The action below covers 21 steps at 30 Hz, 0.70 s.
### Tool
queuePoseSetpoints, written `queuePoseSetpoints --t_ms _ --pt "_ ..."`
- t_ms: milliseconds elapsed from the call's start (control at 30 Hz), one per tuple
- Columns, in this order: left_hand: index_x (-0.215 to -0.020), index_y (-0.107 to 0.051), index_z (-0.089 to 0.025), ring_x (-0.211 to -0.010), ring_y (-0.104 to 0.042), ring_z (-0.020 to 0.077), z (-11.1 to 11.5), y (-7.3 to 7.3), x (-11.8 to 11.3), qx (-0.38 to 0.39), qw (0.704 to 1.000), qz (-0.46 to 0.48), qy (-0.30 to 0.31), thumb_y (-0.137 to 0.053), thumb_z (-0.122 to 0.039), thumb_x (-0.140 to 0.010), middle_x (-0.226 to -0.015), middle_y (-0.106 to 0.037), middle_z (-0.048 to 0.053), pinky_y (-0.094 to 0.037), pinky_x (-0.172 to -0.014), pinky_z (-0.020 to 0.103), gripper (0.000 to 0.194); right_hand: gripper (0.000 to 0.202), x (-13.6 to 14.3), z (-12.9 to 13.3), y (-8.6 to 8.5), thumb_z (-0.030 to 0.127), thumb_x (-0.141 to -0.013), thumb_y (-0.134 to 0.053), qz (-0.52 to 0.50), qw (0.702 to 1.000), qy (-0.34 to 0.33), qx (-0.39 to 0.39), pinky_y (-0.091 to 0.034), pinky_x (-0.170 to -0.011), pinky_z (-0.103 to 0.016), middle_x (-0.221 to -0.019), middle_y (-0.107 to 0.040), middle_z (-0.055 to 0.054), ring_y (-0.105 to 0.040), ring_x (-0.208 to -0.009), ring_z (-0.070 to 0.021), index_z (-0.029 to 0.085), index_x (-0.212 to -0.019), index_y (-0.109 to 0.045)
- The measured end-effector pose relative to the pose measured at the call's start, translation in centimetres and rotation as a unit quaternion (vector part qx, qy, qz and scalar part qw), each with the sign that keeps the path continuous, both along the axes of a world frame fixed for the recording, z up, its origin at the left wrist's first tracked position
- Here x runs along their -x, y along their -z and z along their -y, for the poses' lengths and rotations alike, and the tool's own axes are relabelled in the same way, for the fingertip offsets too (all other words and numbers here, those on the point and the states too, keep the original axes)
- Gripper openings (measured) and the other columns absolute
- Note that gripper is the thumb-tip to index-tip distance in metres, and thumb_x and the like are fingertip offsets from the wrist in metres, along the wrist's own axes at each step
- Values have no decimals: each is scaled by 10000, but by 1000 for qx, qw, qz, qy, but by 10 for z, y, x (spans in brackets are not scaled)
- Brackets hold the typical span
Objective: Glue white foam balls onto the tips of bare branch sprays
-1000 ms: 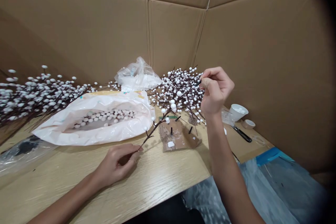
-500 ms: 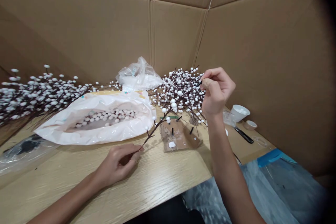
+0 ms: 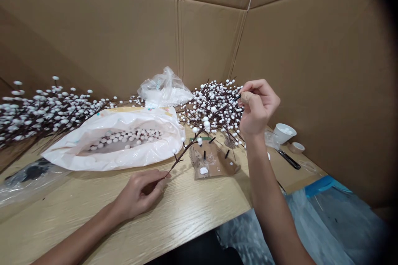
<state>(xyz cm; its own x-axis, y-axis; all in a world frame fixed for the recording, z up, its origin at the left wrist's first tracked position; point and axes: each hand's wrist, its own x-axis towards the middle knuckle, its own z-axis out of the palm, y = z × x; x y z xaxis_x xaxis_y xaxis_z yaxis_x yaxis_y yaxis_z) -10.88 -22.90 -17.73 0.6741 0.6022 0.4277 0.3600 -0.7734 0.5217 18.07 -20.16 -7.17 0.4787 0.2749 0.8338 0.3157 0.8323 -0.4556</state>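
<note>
Low over the table, my left hand [image 3: 146,192] pinches the lower end of a dark brown branch [image 3: 183,152] that carries white berries. The branch slants up to the right, toward my right hand [image 3: 258,105]. A small dark piece [image 3: 236,97] is pinched between the thumb and index finger of my right hand; whether it belongs to the branch I cannot tell. Tape or a bandage wraps my right thumb. Below the branch lies a cardboard block [image 3: 214,163] with several short black pegs standing in it and a white bit on top.
A white plastic bag [image 3: 124,158] holds berry strands. Berry branches [image 3: 49,112] are piled at the left, more [image 3: 214,99] at the back. A clear bag [image 3: 164,91] stands between them. At the right are a white cup [image 3: 284,134], a tape roll [image 3: 297,148] and a black cutter [image 3: 289,160].
My right hand has shifted very slightly, and the upper part of the branch has moved a little to the right. My left hand stays in place.
</note>
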Motion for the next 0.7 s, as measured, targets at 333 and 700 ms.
queuePoseSetpoints --t_ms 333,700 --pt "-940 -705 -130 -584 -646 120 0 2 1 5 1000 -17 -5 -495 -164 -877 -757 -723 58 -489 -528 165 223 77 -1 -1 1 142 -645 -484 5 1000 -2 -1 -259 -448 -231 -570 -446 40 -358 -478 -69 187 -616 -539" --pt "-951 -703 -130 -702 -702 148 0 2 1 -13 1000 -7 -4 -495 -136 -856 -835 -747 70 -535 -621 177 228 76 -3 -4 3 146 -653 -474 2 1000 3 8 -249 -443 -226 -558 -421 46 -353 -472 -67 185 -617 -528"
